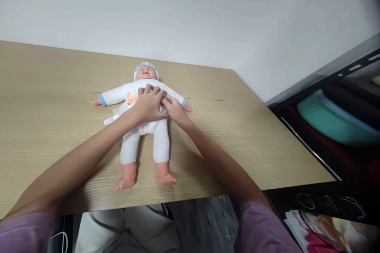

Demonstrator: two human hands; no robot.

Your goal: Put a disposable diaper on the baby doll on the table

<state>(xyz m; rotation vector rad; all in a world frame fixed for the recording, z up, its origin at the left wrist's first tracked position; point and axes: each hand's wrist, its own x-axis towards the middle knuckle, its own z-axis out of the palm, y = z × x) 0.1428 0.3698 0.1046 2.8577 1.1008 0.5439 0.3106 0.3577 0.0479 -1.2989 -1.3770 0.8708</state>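
Note:
A baby doll (161, 138) in a white outfit with blue cuffs and a printed cap lies on its back on the table, feet toward me. A white diaper (147, 127) is around its hips. On the left, a diaper side wing with its pale tape tab (110, 120) sticks out loose. My left hand (151, 104) lies across the doll's belly, fingers bent and thumb at the diaper's right side. Close against it, my right hand (175, 110) has its fingers closed at that same edge. What the fingertips pinch is mostly hidden.
The wooden table (208, 154) meets a pale wall (178, 16) at the back. A black rack (314, 158) stands along its right side, with a teal item (335, 116) on it and bags (335, 229) below. My lap is under the front edge.

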